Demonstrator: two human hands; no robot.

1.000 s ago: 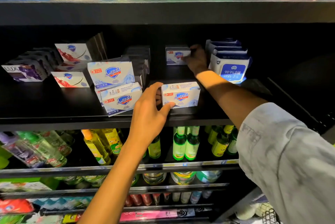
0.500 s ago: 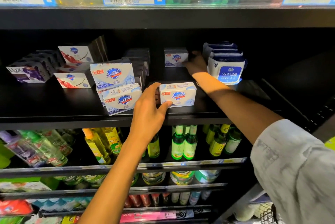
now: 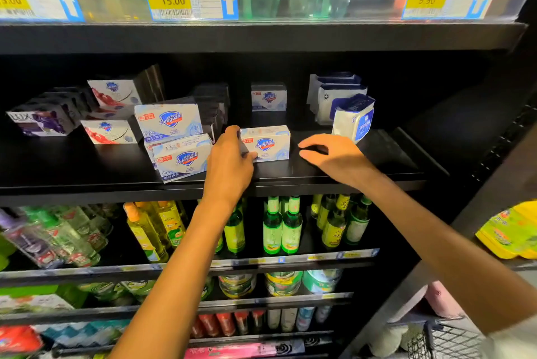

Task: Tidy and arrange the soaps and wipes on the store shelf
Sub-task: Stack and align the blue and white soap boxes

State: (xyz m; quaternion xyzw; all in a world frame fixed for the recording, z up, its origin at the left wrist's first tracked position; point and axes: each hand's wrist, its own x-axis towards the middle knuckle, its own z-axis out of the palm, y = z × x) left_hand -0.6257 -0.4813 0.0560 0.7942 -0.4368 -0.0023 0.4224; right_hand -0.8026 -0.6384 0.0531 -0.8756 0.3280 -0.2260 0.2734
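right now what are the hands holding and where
Left hand grips the white soap box by its left end. Right hand holds nothing.

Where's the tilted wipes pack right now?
Head view, right part of the soap shelf: the tilted wipes pack leans in front of the upright wipes row, just behind the right hand.
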